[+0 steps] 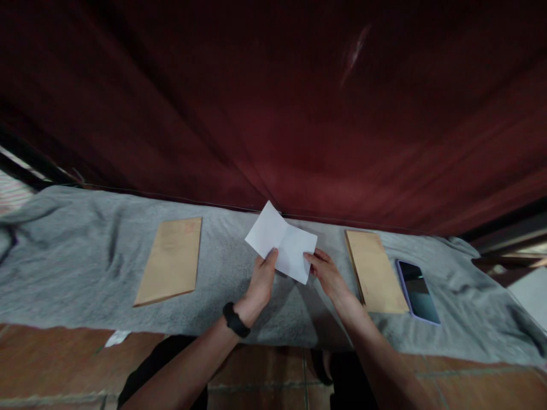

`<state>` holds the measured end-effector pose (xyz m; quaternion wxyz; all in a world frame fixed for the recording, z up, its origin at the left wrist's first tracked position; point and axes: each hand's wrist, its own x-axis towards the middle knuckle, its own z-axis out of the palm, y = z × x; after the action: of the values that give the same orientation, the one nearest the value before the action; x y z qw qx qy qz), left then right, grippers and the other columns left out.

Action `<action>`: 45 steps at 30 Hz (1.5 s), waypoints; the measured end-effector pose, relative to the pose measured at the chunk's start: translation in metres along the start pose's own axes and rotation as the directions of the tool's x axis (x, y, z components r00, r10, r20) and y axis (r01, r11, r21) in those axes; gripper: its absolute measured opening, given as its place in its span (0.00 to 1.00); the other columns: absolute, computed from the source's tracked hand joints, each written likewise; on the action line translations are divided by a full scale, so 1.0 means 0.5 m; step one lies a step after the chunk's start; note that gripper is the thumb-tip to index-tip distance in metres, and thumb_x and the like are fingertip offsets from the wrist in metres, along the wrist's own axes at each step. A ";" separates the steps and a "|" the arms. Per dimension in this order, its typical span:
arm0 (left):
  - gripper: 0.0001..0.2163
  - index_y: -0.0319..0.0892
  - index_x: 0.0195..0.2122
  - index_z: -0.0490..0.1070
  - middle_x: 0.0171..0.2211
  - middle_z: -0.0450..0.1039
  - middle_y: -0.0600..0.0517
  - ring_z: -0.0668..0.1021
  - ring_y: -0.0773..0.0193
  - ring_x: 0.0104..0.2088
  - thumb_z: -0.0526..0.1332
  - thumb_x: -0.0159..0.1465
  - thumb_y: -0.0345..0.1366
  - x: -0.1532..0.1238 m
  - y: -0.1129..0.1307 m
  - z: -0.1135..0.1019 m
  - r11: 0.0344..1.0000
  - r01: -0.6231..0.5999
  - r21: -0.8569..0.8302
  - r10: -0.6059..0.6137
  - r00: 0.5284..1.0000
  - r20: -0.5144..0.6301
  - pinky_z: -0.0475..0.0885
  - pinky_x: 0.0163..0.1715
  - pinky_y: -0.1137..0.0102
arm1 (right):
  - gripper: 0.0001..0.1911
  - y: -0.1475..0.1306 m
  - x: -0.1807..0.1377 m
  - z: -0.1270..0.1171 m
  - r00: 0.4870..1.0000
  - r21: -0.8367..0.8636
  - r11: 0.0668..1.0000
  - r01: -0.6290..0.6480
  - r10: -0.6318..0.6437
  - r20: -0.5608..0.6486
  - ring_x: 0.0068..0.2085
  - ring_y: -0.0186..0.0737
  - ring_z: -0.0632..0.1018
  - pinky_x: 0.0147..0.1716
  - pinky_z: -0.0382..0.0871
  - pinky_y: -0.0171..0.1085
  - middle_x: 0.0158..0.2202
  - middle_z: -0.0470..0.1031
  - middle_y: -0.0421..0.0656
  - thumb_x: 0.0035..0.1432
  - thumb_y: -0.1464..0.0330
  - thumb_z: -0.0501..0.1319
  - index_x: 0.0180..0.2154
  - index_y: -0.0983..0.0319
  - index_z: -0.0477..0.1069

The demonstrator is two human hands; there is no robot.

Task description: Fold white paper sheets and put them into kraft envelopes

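Observation:
A white sheet of paper (282,240) with a fold down its middle is held up over the grey cloth, its two halves angled apart. My left hand (262,279) pinches its lower edge near the fold, thumb on top and the other fingers hidden beneath. At the right edge, my right hand (325,270) grips the paper between thumb and fingers. To the left lies a brown envelope (173,256) with a faint reddish mark in its top corner. Another brown envelope stack (376,270) rests right of my right hand.
A phone in a purple case (419,291) lies beside the right envelopes. Grey cloth (98,250) covers the long surface, with a dark red wall or curtain (273,114) behind it. A white scrap (117,338) hangs at the front edge above the tiled floor (256,376).

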<state>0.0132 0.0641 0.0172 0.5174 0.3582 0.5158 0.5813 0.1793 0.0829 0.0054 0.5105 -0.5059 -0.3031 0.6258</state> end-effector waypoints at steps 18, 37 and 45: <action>0.30 0.31 0.68 0.54 0.70 0.54 0.35 0.56 0.51 0.71 0.50 0.64 0.24 -0.026 -0.056 -0.044 -0.016 -0.699 0.715 0.149 0.705 0.693 0.51 0.70 0.51 | 0.20 0.015 0.040 -0.020 1.000 -0.033 0.999 -0.004 0.004 -0.001 0.41 0.49 0.82 0.36 0.75 0.41 0.33 0.82 0.44 0.50 0.49 0.65 0.38 0.58 0.75; 0.28 0.30 0.70 0.54 0.71 0.53 0.37 0.52 0.51 0.72 0.46 0.67 0.31 0.045 -0.081 -0.059 0.040 -0.574 0.818 0.144 0.813 0.564 0.48 0.70 0.49 | 0.30 0.110 -0.004 0.057 0.812 -0.806 0.184 0.562 -0.309 0.495 0.71 0.45 0.58 0.71 0.44 0.52 0.70 0.58 0.48 0.73 0.59 0.41 0.69 0.62 0.57; 0.28 0.30 0.69 0.55 0.71 0.51 0.37 0.52 0.49 0.73 0.48 0.68 0.33 0.049 -0.079 -0.063 0.030 -0.564 0.825 0.131 0.821 0.556 0.45 0.70 0.49 | 0.28 0.116 -0.001 0.038 0.790 -0.830 0.035 0.556 -0.333 0.515 0.72 0.47 0.56 0.71 0.41 0.53 0.72 0.54 0.45 0.73 0.59 0.42 0.69 0.59 0.57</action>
<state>-0.0125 0.0779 -0.0306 0.0694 0.8116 0.5630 0.1398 0.1419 0.0680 -0.0407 0.2180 -0.5273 -0.8083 0.1450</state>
